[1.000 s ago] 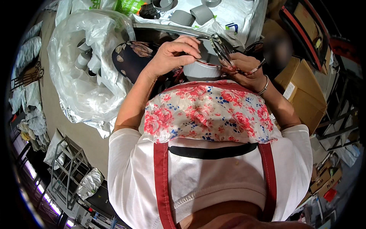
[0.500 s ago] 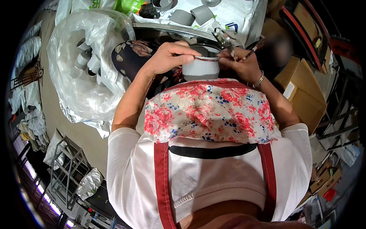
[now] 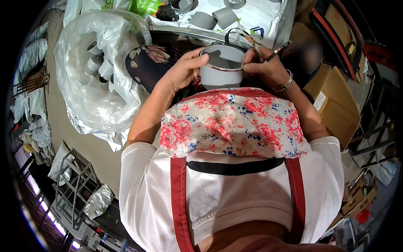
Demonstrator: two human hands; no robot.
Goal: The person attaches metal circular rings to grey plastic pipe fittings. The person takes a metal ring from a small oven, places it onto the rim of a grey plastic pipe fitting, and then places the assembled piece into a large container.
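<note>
A grey ribbed cup-like pot (image 3: 221, 79) is held upright just above my floral apron (image 3: 226, 122), its round opening partly facing me. My left hand (image 3: 187, 69) is closed round its left side, thumb by the rim. At the right of the rim, my right hand (image 3: 268, 69) pinches a thin, shiny, dark strip (image 3: 252, 40) that curls up behind the pot. A brownish shiny band runs along the rim's near edge. Part of the strip is hidden behind my right fingers, with another piece sticking out beyond the hand.
Left of me stands a large clear plastic bag (image 3: 100, 113) with several grey pots (image 3: 92, 65) inside. Ahead, more grey pots (image 3: 203, 20) lie on a white-covered surface (image 3: 268, 14). An open cardboard box (image 3: 336, 101) stands on the right, near a blurred person.
The pot has tipped so more of its inside shows. My left fingers have moved from the top of the rim to its side. The strip's loose loop has shifted.
</note>
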